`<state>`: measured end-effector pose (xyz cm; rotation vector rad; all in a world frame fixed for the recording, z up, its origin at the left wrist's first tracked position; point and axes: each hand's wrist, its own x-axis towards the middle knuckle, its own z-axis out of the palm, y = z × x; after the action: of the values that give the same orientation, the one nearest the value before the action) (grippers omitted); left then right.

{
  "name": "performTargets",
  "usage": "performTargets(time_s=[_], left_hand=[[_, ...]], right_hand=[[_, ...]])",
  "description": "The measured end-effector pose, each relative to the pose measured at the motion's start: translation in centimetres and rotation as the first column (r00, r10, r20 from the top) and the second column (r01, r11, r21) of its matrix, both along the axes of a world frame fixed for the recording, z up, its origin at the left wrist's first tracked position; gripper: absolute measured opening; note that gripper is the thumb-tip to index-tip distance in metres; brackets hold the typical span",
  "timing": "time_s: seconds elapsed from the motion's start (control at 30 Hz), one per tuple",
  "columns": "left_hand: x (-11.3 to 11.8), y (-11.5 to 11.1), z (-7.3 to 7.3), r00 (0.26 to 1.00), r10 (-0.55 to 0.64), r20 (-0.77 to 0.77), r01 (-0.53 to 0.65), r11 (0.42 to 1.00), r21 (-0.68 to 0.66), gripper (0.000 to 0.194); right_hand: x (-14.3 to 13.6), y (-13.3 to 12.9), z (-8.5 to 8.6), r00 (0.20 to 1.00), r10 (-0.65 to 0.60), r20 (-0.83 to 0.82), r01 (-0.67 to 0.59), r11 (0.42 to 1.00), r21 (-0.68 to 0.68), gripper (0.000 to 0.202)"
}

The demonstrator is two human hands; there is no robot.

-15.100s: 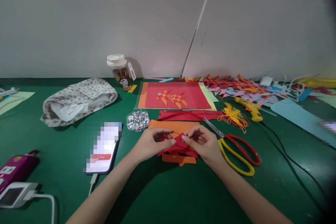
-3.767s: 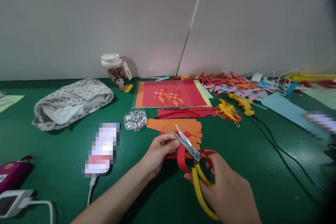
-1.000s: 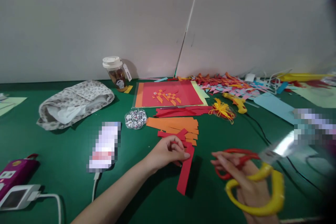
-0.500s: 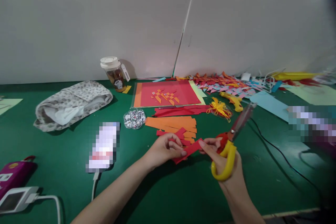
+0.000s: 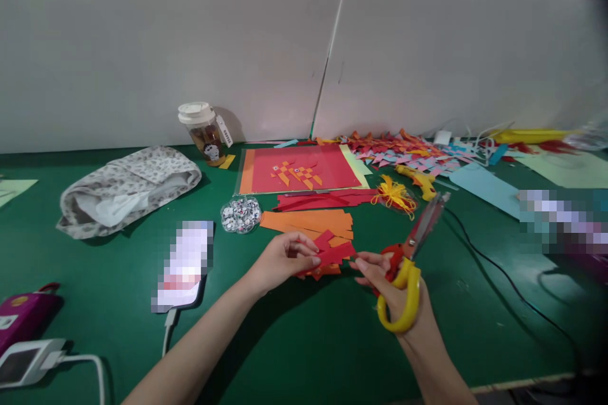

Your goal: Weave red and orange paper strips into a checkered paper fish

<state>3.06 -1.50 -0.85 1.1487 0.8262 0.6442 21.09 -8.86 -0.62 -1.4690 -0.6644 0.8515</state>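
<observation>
Scissors (image 5: pixel 412 243) that had their blades across the paper a few seconds ago now point toward the upper right, away from it. Since half a second ago the red strip (image 5: pixel 336 254) has also gone from a steep slant to a nearly level lie. It sits just below the middle of the frame, above other red and orange pieces.

The left hand (image 5: pixel 278 262) pinches its left end between thumb and fingers. The right hand (image 5: pixel 387 285) is partly closed, with the scissors' red and yellow loops around it and the blades close together. Its thumb and forefinger meet at the strip's right end; whether they grip it, I cannot tell.

Just behind the strip lie orange strips (image 5: pixel 304 221), and above those, red strips (image 5: pixel 325 199). At the centre of the frame, on a red sheet (image 5: pixel 332 161), are two orange fish (image 5: pixel 308 175). A clear case of toy eyes (image 5: pixel 240 215) is left of the orange strips; yellow thread (image 5: pixel 392 195) and a glue gun (image 5: pixel 420 182) are right of centre.

Left of the hands, a phone (image 5: pixel 187 266) lies plugged into a cable on the green surface (image 5: pixel 308 354). A cloth bag (image 5: pixel 128 190) and a lidded cup (image 5: pixel 204 134) are farther back, toward the upper left.
</observation>
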Motion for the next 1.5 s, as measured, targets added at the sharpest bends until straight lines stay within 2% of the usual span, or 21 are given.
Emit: performTargets(time_s=[0.2,0.37,0.63,0.73,0.83,0.9,1.03,1.23,1.4,1.5], left_hand=[[0.0,-0.2,-0.2,0.991,-0.13,-0.013,0.13,0.99,0.06,0.027],[-0.1,-0.1,-0.1,0.994,-0.111,-0.019,0.111,0.994,0.017,0.031],[-0.5,0.9,0.1,0.988,0.137,0.066,-0.131,0.988,-0.085,0.037],[-0.7,1.2,0.1,0.956,0.279,0.089,-0.275,0.96,-0.058,0.034],[-1.1,1.5,0.2,0.93,0.348,0.114,-0.352,0.936,0.017,0.029],[-1.4,1.8,0.3,0.935,0.34,0.102,-0.346,0.937,0.047,0.027],[-1.6,1.8,0.7,0.965,0.257,0.048,-0.259,0.965,0.043,0.026],[-1.3,1.4,1.1,0.982,0.189,0.004,-0.189,0.982,-0.003,0.024],[-1.5,1.6,0.8,0.982,0.191,-0.01,-0.191,0.982,-0.002,0.027],[-1.5,1.6,0.8,0.973,0.229,0.006,-0.229,0.973,0.005,0.033]], right_hand=[[-0.2,0.5,-1.2,0.999,0.017,0.037,-0.02,0.996,0.092,0.044],[0.0,0.6,-0.7,1.0,-0.014,0.027,0.011,0.995,0.094,0.045],[1.0,0.2,-0.7,0.998,-0.014,0.066,0.01,0.998,0.06,0.049],[0.7,-0.2,-0.1,0.993,0.08,0.089,-0.079,0.997,-0.013,0.051],[0.1,-0.5,0.5,0.977,0.199,0.074,-0.193,0.978,-0.077,0.051],[-0.2,-0.6,0.6,0.975,0.196,0.108,-0.19,0.98,-0.061,0.049],[0.0,-0.3,0.2,0.972,0.123,0.201,-0.124,0.992,-0.006,0.04],[-0.2,-0.1,1.0,0.933,0.303,0.193,-0.296,0.953,-0.065,0.043],[-0.7,-0.2,0.8,0.926,0.324,0.195,-0.315,0.946,-0.077,0.044],[-0.9,-0.3,0.3,0.931,0.315,0.184,-0.307,0.949,-0.072,0.044]])
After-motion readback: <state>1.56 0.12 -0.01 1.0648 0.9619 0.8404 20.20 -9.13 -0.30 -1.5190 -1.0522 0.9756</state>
